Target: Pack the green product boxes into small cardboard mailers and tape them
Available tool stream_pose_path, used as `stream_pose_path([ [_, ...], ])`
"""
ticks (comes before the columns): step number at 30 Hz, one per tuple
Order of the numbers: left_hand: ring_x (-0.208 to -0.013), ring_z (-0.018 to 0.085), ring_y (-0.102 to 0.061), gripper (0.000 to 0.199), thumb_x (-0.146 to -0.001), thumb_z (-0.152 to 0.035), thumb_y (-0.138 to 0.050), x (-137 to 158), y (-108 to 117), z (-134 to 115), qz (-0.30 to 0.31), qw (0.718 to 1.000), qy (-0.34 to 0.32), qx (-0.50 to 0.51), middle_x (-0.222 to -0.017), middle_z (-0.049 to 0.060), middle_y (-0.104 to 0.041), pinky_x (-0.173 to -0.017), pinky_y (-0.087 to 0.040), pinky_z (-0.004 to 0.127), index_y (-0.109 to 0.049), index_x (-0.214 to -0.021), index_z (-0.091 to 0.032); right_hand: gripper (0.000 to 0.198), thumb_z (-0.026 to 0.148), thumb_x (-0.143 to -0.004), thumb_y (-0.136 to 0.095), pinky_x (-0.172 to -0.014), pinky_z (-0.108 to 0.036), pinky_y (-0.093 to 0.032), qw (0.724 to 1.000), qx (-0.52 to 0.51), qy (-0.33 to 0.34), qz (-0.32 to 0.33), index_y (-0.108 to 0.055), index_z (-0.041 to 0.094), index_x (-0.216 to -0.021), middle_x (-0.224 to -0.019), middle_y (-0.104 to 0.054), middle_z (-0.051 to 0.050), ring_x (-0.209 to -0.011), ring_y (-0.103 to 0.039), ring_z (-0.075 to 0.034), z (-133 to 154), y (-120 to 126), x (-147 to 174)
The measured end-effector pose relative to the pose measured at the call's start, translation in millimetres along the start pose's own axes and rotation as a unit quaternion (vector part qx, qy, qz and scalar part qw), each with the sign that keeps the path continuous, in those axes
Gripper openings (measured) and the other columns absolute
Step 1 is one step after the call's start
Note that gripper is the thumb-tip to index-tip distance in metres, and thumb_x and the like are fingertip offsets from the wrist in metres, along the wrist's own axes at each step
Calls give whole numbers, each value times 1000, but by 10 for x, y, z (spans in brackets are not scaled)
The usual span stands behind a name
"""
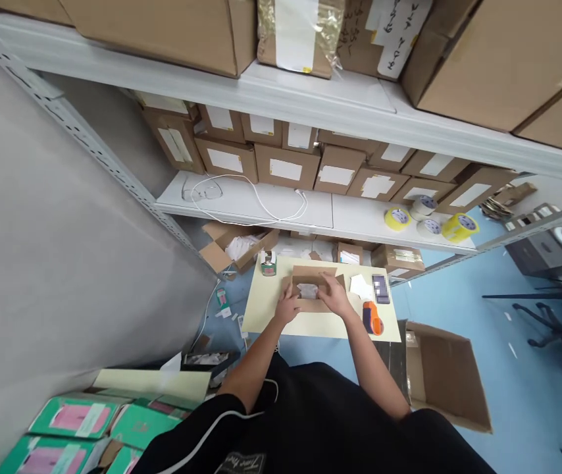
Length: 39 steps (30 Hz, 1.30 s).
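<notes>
A small open cardboard box [316, 306] lies on the pale yellow table in front of me, its flaps folded outward. Inside it shows a whitish wrapped item [307, 290], too small to name. My left hand [287, 305] grips the box's left side, fingers over the edge. On the opposite side my right hand [333, 295] closes on the right edge and flap. To the right lie white paper [360, 287], a dark phone-like rectangle [380, 289] and an orange and dark blue tape dispenser [372, 318]. A small green box [268, 263] stands at the table's back left.
Behind the table [320, 327] rises a shelf [281, 204] with labelled cartons, a white cable [249, 224], glasses [202, 191] and tape rolls [459, 227]. A large open carton [451, 372] stands at right; green boxes [81, 421] are stacked at lower left, beside the grey wall.
</notes>
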<state>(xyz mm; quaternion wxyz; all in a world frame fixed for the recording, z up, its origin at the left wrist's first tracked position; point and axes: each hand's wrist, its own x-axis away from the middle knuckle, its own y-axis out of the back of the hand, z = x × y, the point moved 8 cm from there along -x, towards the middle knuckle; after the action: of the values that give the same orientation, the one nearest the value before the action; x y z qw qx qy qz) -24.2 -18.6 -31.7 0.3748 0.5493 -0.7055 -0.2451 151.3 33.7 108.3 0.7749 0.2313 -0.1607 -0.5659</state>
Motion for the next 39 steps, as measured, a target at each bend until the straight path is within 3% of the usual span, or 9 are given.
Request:
stream_pose_path([
  [3, -158, 39, -31, 61, -83, -28, -78, -66, 110, 154, -4, 998, 9, 60, -172, 12, -35, -125, -38, 53, -66, -142, -23, 62, 52, -84, -77, -120, -52, -44, 992, -116, -56, 18, -68, 28, -140, -152, -62, -11, -141, -58, -33, -49, -431, -380],
  [8, -131, 28, -64, 44, -92, -20, -63, -104, 688, 558, -155, 970, 40, 183, -142, 12, -67, -116, -50, 42, -68, -136, -21, 52, 60, -86, -72, -116, -49, -48, 932, -301, -197, 37, -74, 28, -126, -150, -64, -9, -139, -59, -30, -162, -1250, -982],
  [13, -145, 34, -51, 66, -95, -35, -64, -228, 1385, 1171, -280, 928, 139, 200, -155, 16, -54, -120, -44, 48, -46, -157, -22, 50, 57, -94, -63, -116, -47, -48, 904, -335, -264, 38, -70, 28, -133, -155, -60, -7, -144, -55, -27, -125, -1882, -1299],
  [15, -153, 35, -41, 75, -95, -43, -66, -352, 1563, 1356, -282, 918, 172, 221, -162, 19, -47, -124, -37, 48, -40, -161, -20, 50, 57, -97, -59, -115, -46, -49, 898, -345, -270, 49, -67, 28, -137, -151, -63, -7, -142, -57, -26, -75, -2087, -1318],
  [20, -152, 37, -42, 72, -95, -50, -65, -674, 1614, 1515, -179, 944, 212, 178, -162, 20, -45, -124, -34, 48, -44, -157, -20, 50, 57, -100, -55, -113, -47, -51, 887, -350, -283, 98, -64, 32, -142, -148, -66, -4, -139, -60, -26, 17, -2450, -1208],
  [24, -142, 38, -51, 67, -95, -38, -64, -691, 1613, 1523, -174, 956, 209, 107, -150, 22, -53, -119, -38, 48, -45, -157, -19, 55, 56, -100, -56, -112, -46, -52, 883, -344, -299, 113, -59, 31, -148, -146, -67, -7, -135, -63, -25, 15, -2404, -1134],
  [28, -138, 35, -53, 63, -97, -36, -59, -500, 1756, 1529, -220, 950, 197, 99, -145, 22, -55, -118, -40, 46, -46, -155, -14, 62, 58, -95, -61, -109, -47, -54, 905, -324, -262, 91, -57, 30, -150, -143, -69, -9, -128, -68, -26, -11, -2011, -1122],
  [34, -136, 28, -56, 60, -99, -42, -58, 29, 2129, 1413, -299, 927, 141, 180, -144, 13, -59, -117, -44, 41, -45, -155, -25, 73, 63, -86, -67, -111, -48, -53, 927, -301, -217, 46, -57, 30, -151, -151, -63, -10, -139, -60, -29, -176, -1468, -924],
  [39, -130, 24, -63, 63, -105, -47, -51, 119, 1894, 1051, -234, 918, 82, 310, -150, 10, -60, -109, -53, 36, -35, -161, -26, 78, 71, -86, -66, -115, -47, -50, 921, -311, -235, -12, -58, 30, -151, -159, -56, -6, -144, -55, -29, -347, -1216, -573],
])
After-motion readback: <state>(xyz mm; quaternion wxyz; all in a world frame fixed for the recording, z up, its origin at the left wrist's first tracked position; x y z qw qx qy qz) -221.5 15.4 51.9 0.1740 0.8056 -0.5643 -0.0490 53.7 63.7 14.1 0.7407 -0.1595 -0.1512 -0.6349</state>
